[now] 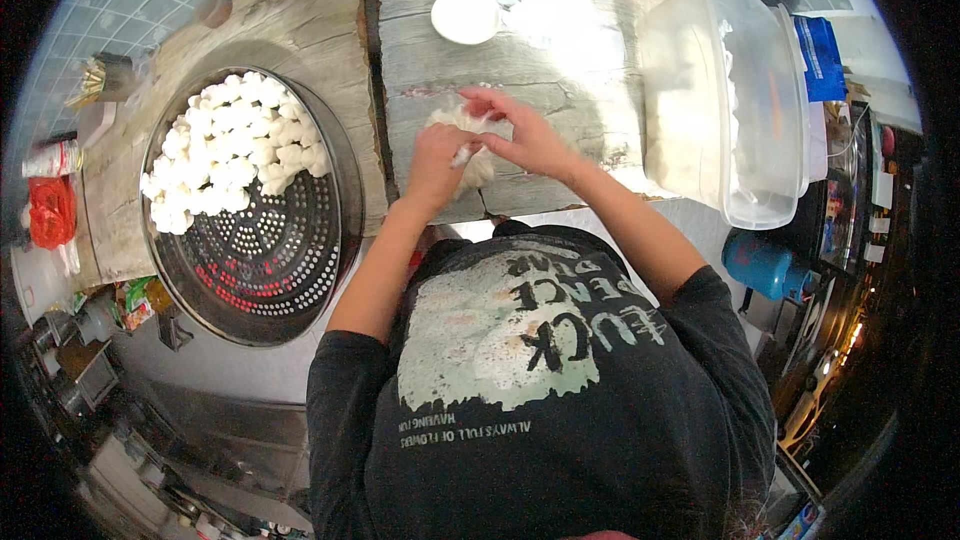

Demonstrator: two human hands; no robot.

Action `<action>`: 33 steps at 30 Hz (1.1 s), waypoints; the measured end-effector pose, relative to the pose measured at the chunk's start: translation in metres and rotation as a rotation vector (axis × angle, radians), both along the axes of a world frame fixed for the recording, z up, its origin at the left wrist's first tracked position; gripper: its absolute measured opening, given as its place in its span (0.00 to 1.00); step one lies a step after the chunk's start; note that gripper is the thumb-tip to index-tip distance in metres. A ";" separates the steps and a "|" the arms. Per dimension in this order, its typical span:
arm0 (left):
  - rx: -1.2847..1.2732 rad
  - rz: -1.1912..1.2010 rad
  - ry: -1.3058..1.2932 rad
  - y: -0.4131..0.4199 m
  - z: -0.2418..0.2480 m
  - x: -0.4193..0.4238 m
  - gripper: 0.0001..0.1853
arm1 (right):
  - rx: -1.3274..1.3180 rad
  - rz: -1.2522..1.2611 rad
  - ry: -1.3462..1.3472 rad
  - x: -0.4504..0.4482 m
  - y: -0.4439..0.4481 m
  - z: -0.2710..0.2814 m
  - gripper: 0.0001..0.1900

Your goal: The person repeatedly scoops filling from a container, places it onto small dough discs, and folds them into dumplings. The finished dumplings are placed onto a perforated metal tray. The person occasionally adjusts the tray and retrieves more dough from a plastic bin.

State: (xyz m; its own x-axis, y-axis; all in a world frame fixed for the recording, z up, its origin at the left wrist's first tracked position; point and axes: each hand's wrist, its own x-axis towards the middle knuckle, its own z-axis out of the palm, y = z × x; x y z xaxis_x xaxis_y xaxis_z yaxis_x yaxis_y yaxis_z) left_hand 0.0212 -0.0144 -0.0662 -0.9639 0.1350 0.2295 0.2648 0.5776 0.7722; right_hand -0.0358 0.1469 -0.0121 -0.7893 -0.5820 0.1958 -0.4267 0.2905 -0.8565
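My left hand [437, 163] is over the worktop with its fingers bent around a bit of thin white material [465, 154]. Close beside it, my right hand [534, 136] has its thumb at the left fingertips and its other fingers curved above. Whether the right hand grips anything cannot be made out. Under and between both hands lies a soft, pale, crumpled mass [477, 174], blurred and partly hidden. Left of my hands, a round perforated steamer tray [289, 255] holds many white rounded lumps [225, 142], likely dough, gathered in its far half.
A white round lid or dish [465, 16] rests farther back on the wood-patterned worktop [427, 64]. On the right stands a large translucent plastic bin [682, 90]. The steamer overhangs the worktop's near edge. A dark gap [373, 75] splits the worktop. A blue gas cylinder [761, 266] is lower right.
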 end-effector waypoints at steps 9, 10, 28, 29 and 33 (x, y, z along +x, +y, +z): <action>0.289 0.068 -0.462 -0.010 -0.004 0.002 0.06 | 0.383 0.058 -0.259 -0.004 0.020 -0.019 0.09; 0.500 0.072 -0.603 -0.013 0.002 0.000 0.06 | 0.373 0.039 -0.408 0.004 0.023 -0.011 0.10; -0.115 0.033 0.325 -0.003 -0.007 -0.011 0.10 | -0.057 0.063 -0.813 -0.005 0.007 -0.070 0.13; -0.105 0.064 0.311 -0.003 -0.007 -0.009 0.10 | 0.078 0.110 -0.652 -0.007 0.010 -0.070 0.11; -0.061 0.068 0.204 -0.008 -0.002 -0.001 0.08 | 0.387 0.223 -0.112 -0.008 0.007 -0.041 0.08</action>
